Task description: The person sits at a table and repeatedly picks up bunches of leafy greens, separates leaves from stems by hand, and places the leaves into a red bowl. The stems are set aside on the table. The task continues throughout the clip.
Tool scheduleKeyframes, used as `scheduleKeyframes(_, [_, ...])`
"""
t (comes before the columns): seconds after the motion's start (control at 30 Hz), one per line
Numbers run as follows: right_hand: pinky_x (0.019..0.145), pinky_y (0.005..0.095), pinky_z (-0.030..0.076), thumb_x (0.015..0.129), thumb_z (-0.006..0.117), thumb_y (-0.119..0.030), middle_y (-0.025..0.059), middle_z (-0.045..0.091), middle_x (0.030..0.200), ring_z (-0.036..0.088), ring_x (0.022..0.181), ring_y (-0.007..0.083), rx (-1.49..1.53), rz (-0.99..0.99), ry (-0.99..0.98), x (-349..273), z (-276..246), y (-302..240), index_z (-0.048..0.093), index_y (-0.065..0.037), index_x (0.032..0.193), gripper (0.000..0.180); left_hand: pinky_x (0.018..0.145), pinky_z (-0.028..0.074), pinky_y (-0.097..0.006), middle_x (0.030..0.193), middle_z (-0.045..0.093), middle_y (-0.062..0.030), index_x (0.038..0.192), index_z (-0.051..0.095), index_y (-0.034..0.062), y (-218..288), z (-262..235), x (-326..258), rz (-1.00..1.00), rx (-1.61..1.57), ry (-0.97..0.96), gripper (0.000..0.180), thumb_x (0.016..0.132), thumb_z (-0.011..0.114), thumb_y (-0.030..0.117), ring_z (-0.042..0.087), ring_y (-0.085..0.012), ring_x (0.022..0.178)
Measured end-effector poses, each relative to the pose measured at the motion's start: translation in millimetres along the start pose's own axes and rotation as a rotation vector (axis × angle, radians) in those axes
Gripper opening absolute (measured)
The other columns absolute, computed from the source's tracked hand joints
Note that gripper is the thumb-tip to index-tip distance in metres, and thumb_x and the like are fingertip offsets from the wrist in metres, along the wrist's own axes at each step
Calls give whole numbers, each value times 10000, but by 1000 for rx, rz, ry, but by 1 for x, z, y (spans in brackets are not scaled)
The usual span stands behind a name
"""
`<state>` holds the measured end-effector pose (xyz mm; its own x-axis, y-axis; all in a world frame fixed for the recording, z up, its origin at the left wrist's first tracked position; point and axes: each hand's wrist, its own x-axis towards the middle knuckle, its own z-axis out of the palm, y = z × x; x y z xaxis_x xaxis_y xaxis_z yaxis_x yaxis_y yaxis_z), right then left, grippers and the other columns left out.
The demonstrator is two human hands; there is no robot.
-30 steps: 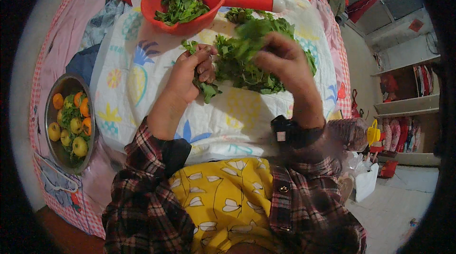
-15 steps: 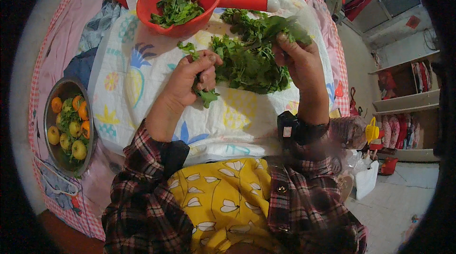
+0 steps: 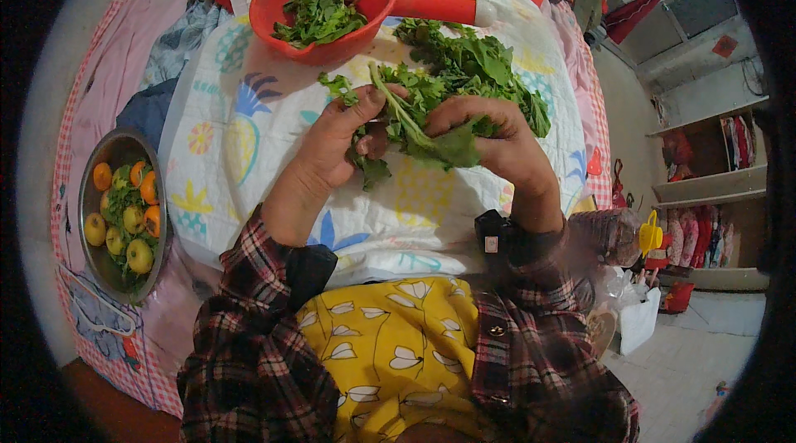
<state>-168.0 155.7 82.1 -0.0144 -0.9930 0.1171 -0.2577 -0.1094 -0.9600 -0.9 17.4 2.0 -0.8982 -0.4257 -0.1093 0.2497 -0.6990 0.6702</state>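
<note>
My left hand (image 3: 336, 136) is closed on leafy greens (image 3: 375, 171), whose leaves poke out above the thumb and below the fingers. My right hand (image 3: 507, 143) is closed on a leafy stem (image 3: 452, 149). Its pale stalk slants up and left toward my left thumb; whether the left fingers touch it I cannot tell. Behind the hands lies a loose pile of greens (image 3: 489, 66) on a white cloth (image 3: 423, 203) with fruit prints. Beyond my left hand stands a red plastic dipper (image 3: 267, 24) with picked greens (image 3: 323, 16) in it, its handle pointing right.
On the left, a metal bowl (image 3: 89, 256) holds orange fruits (image 3: 149, 188), yellow-green fruits (image 3: 138, 255) and some greens. A wire hanger (image 3: 99, 323) lies below it. To the right are a big clear bottle (image 3: 609, 237) with a yellow-handled cap and open shelves (image 3: 713, 186) with clothes.
My right hand has come left and down from the pile, bringing a leafy stem close to my left hand. The left hand keeps its hold on greens. The view has shifted slightly.
</note>
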Motion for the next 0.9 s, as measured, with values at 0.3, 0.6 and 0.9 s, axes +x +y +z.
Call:
scheduleKeyframes(0.3, [854,290,467,627,539,99,75,674,935,614,910,168,-203,85,-165,2,3,7,647,0,959,363,433,360,-191,831,597,-32,1059,579,48,1,-11,3,9,-57,-84,241,904,543,229,450,-47,519])
scheduleKeyframes(0.6, [788,266,480,764,580,30,47,655,879,593,836,131,-136,235,-28,-4,2,-3,640,-2,991,237,403,327,-194,782,576,-30,862,533,108,-2,-17,5,41,-125,-170,203,942,484,288,424,-67,479])
scheduleKeyframes(0.9, [640,210,440,845,609,-44,8,623,857,532,701,63,-426,52,626,11,-18,14,634,2,1020,182,410,318,-198,742,587,-35,884,549,108,4,-6,-2,13,8,-12,156,934,527,254,440,-60,512])
